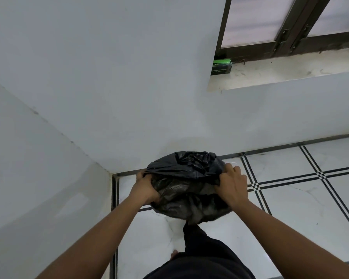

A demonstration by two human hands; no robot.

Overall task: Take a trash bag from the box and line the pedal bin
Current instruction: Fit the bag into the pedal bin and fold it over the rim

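A black trash bag (186,182) is draped over the round top of the pedal bin, which stands on the floor in the room's corner; the bag hides the bin itself. My left hand (144,187) grips the bag's edge on the left side. On the right side my right hand (231,183) holds the bag's edge, fingers curled over it. The green and black trash bag box (221,67) lies on the window sill, far up and to the right of the bin.
White walls meet in a corner just behind and left of the bin. A window sill (280,74) with a dark window frame runs at upper right. White floor tiles (300,208) with black lines spread to the right. My dark-trousered leg and a toe show below the bin.
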